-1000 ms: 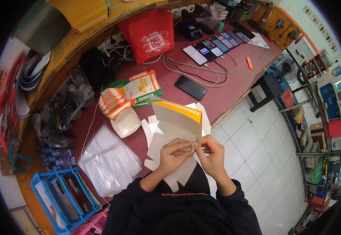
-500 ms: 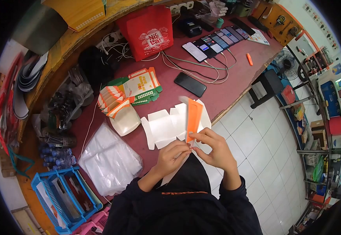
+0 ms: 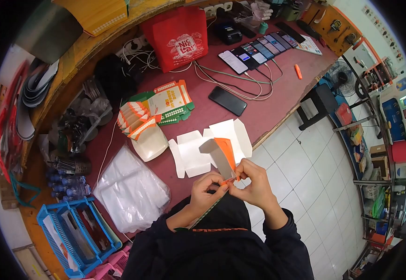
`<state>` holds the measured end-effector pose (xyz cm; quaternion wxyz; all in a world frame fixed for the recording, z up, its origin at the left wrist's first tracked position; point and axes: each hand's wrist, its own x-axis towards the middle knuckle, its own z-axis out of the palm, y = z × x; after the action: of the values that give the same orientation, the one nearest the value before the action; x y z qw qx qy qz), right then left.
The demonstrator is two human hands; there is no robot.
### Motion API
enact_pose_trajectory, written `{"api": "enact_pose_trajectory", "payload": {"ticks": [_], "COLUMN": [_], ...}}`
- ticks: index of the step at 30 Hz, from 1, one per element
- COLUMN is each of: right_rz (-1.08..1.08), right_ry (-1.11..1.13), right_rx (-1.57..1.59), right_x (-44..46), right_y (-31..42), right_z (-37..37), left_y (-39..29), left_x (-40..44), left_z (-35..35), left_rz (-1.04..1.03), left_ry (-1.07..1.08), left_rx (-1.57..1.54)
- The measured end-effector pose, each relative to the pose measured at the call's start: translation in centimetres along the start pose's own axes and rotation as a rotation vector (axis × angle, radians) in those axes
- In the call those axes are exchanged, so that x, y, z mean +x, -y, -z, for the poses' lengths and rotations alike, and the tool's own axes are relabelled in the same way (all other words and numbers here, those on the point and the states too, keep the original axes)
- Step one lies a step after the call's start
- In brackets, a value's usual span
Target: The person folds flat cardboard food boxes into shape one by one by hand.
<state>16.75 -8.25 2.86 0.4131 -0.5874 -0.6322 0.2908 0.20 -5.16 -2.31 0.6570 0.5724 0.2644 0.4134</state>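
Observation:
Near my lap I hold a partly folded cardboard box (image 3: 223, 158), orange outside and pale inside, with one panel standing up. My left hand (image 3: 206, 192) pinches its lower corner, fingers closed. From the other side my right hand (image 3: 255, 185) grips the same corner with thumb and fingers. A narrow green-patterned strip of the box runs down below my left wrist. Just beyond my hands, unfolded white box blanks (image 3: 191, 151) lie flat on the table. Farther left sit orange and green printed boxes (image 3: 171, 101), some nested together, beside a pale tray-shaped piece (image 3: 150, 143).
A stack of clear plastic bags (image 3: 130, 193) lies left, above a blue basket (image 3: 91, 204). A black phone (image 3: 227, 100), a row of phones with cables (image 3: 259, 50) and a red bag (image 3: 175, 39) are farther back. The table's edge (image 3: 277, 134) drops to tiled floor on the right.
The box's upright orange panel has turned and lowered, so its pale inside now faces me more. Both hands stay at the corner, with the grip slightly shifted.

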Motion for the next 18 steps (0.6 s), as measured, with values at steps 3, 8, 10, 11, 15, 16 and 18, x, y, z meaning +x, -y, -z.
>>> {"api": "enact_pose_trajectory", "payload": {"ticks": [3, 8, 10, 11, 15, 16, 18], "right_rz": [0.027, 0.057, 0.091, 0.085, 0.039, 0.039, 0.057], "right_ry": [0.004, 0.056, 0.124, 0.153, 0.145, 0.146, 0.050], "right_rx": [0.011, 0.087, 0.054, 0.091, 0.090, 0.090, 0.067], "right_x": [-0.1, 0.2, 0.3, 0.3, 0.3, 0.2, 0.0], "right_y": [-0.1, 0.6, 0.4, 0.2, 0.2, 0.2, 0.3], "right_z": [0.2, 0.8, 1.4, 1.5, 1.1, 0.9, 0.3], "left_y": [-0.7, -1.0, -1.1, -1.1, -1.0, -1.1, -1.4], "left_x": [-0.1, 0.5, 0.3, 0.2, 0.1, 0.1, 0.1], "left_z": [-0.2, 0.7, 0.9, 1.0, 0.7, 0.5, 0.4], "left_rz": [-0.008, -0.065, -0.069, -0.073, -0.087, -0.077, -0.067], "left_ry": [0.015, 0.171, 0.185, 0.198, 0.144, 0.119, 0.093], "left_rx": [0.073, 0.163, 0.176, 0.193, 0.176, 0.180, 0.188]}}
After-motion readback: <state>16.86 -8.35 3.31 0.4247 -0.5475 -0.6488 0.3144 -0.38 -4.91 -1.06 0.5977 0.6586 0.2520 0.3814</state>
